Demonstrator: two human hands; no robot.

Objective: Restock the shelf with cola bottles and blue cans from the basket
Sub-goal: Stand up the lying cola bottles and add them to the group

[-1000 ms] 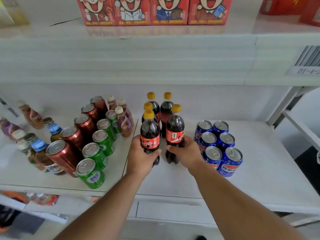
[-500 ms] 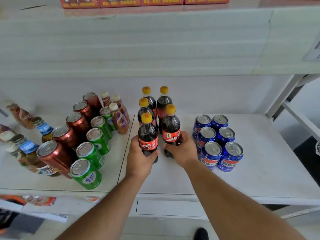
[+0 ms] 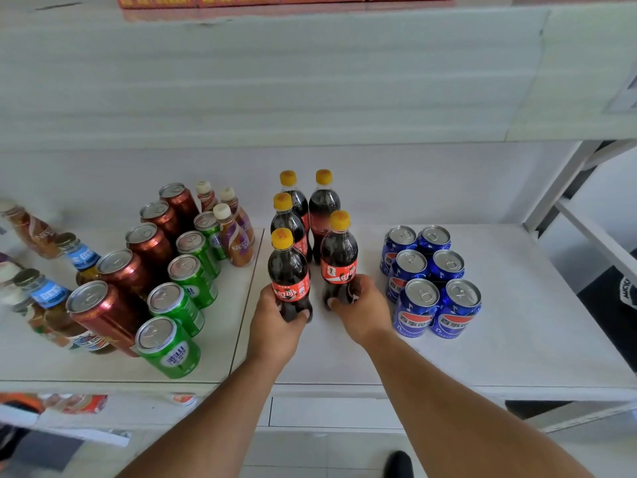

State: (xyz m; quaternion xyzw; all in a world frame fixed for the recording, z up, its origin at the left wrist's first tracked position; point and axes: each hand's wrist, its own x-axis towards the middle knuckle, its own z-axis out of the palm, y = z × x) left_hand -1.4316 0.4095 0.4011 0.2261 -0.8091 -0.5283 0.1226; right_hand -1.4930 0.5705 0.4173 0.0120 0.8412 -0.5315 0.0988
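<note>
A white shelf (image 3: 517, 332) is seen from above. The left hand (image 3: 275, 326) grips the base of one dark plastic cola bottle with a yellow cap and red label (image 3: 289, 274); the right hand (image 3: 362, 308) grips a second, matching cola bottle (image 3: 339, 260) just beside it. Both bottles stand upright at the front of the shelf, their lower parts hidden behind curled fingers.

Three more yellow-capped cola bottles (image 3: 322, 205) stand behind them, making five in all (the rear ones partly hidden by those in front). To the right, six shiny blue cans with red-and-white logos (image 3: 432, 281) sit in two rows of three, near the right hand but apart from it.

To the left stand five green cans (image 3: 193, 281), five red-brown cans (image 3: 138, 257) and three small brown bottles with white caps (image 3: 234, 236). Further left, more bottles with blue labels (image 3: 48, 294) are cut off by the frame edge, too blurred to count. The red boxes (image 3: 286, 0) on the shelf above are cropped to a strip. No basket is in view.
</note>
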